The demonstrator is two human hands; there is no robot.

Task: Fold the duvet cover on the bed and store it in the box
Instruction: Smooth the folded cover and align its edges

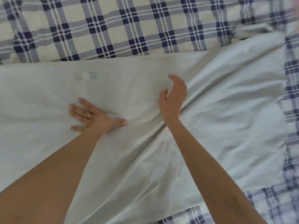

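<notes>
Duvet cover (226, 110) runs left-right; left hand (95, 118) flat-fingered on it, right hand (174, 98) loosely curled.

Background. The bed (291, 88) filled the whole view, seen from above. Its surface was covered by a plaid blanket (113, 29): a cream ground crossed by grey bands, with navy squares split by thin white lines. The plaid showed across the far side, in a strip down the right edge and at the near right corner. Light was soft and even, casting only faint shadows. A blurred pinkish patch (296, 7) in the upper right corner could not be identified.
</notes>
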